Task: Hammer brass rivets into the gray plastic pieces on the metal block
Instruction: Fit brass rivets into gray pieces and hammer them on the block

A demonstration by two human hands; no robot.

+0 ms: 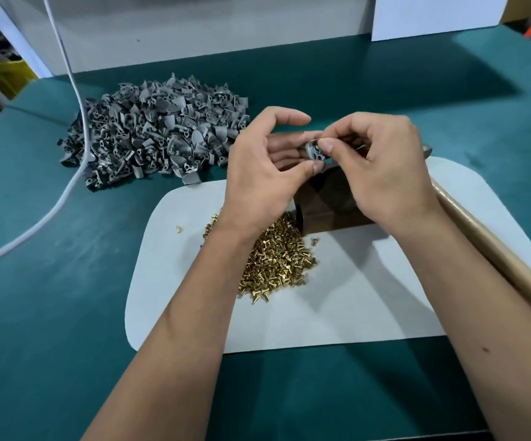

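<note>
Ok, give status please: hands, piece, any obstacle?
Left hand holds gray piece. Right hand pinches at it. Hammer idle. No obstacle.

Sitting on the worktop [66, 313]: mat [369, 297] up front, rivets [276, 262] piled on its left part, metal block [327, 214] just behind them, plastic pieces [152, 135] heaped further back-left, hammer handle [496, 249] lying along the right.
</note>
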